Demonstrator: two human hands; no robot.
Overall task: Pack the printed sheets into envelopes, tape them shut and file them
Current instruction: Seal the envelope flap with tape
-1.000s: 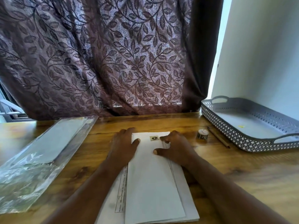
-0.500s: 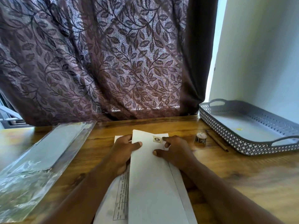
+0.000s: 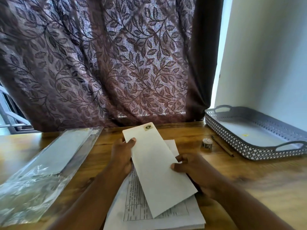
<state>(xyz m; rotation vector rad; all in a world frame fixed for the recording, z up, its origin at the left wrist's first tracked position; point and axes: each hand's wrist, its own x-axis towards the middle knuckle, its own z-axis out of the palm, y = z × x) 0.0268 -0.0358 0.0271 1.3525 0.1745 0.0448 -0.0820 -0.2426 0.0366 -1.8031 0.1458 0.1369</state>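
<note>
Two hands hold one white envelope (image 3: 157,170) at the centre of the frame, tilted above the printed sheets (image 3: 132,213) on the counter (image 3: 265,188). The left hand (image 3: 122,156) has its grip clamped on the left edge, the right hand (image 3: 192,170) on the right edge. A grey tray (image 3: 249,146) sits right, a tape roll (image 3: 206,143) beside it.

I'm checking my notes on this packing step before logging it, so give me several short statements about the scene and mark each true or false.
1. Both hands hold the white envelope. True: left hand, right hand.
2. The envelope lies inside the grey tray. False: it is above the printed sheets.
3. The tape roll sits between the envelope and the tray. True.
4. The plastic packet is right of the tray. False: it lies far left on the table.
</note>
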